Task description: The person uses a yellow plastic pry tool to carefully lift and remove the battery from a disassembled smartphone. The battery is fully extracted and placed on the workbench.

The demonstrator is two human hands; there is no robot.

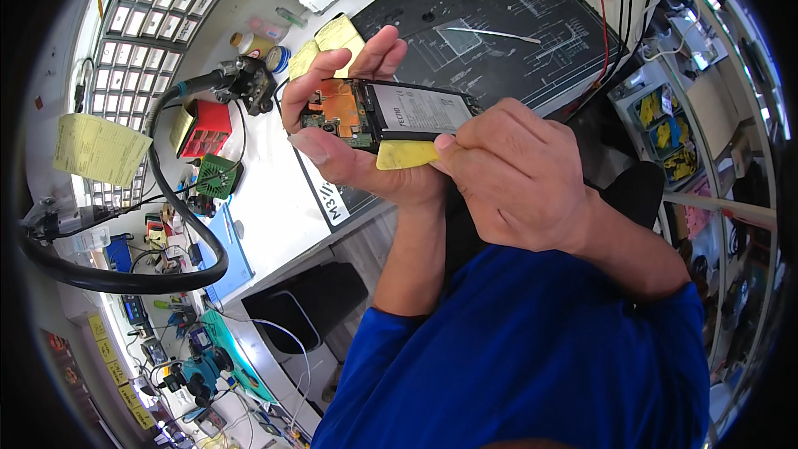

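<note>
My left hand [366, 173] grips an opened smartphone [337, 122] from beneath, thumb on the near side and fingers curled up along the far side. The back cover is off the phone. A circuit board with a copper-coloured patch lies at its left end, and a dark-edged battery [428, 110] with a pale label fills the middle. In a pinch, my right hand [524, 179] has a thin yellow card [406, 155] with a rounded corner. The card lies against the phone's near long edge; whether its edge goes into the seam I cannot tell. My right fingers cover the phone's right end.
A black work mat [482, 25] with white line drawings covers the bench, with a slim metal tool [492, 35] on it. Behind the phone lie yellow paper notes [339, 33]. A black flexible arm [218, 237] curves at left. Red and black cables [605, 17] hang at right.
</note>
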